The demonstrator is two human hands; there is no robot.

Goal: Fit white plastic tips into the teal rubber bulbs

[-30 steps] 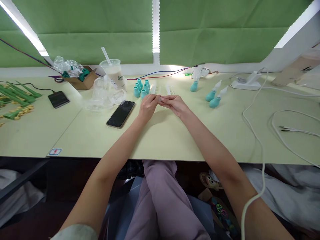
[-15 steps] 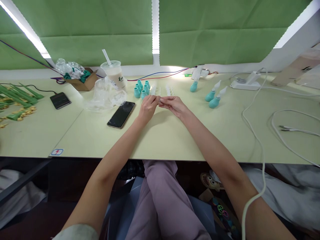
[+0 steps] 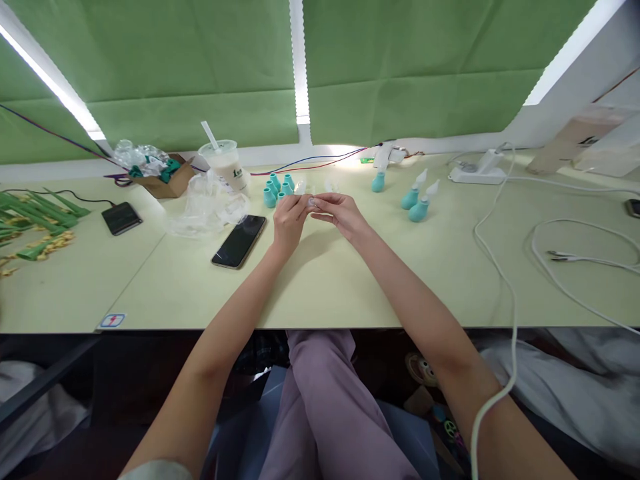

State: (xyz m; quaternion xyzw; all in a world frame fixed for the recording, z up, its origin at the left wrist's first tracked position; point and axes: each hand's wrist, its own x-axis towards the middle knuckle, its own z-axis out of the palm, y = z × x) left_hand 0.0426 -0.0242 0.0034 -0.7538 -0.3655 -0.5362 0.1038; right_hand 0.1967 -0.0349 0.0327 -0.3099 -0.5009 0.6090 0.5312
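My left hand (image 3: 289, 219) and my right hand (image 3: 344, 213) meet over the table, fingertips pinched together. Between them is a small, whitish, see-through piece (image 3: 311, 201), mostly covered by the fingers; its kind is not clear. Just behind my left hand stand several teal rubber bulbs (image 3: 271, 196) with open necks. Behind the fingers lie clear plastic pieces (image 3: 331, 185), partly hidden. To the right sit teal bulbs with clear pointed tips, one nearer (image 3: 419, 211) and one beside it (image 3: 410, 199). Another teal bulb (image 3: 378, 182) stands farther back.
A black phone (image 3: 239, 241) lies left of my hands, near a crumpled plastic bag (image 3: 207, 203) and a drink cup with straw (image 3: 225, 167). A cardboard box (image 3: 167, 185) is behind. A power strip (image 3: 477, 175) and white cables (image 3: 500, 273) are on the right.
The view has tilted up slightly and shifted. My hands stay together; the fingers have turned a little, and the whitish piece between them now shows more.
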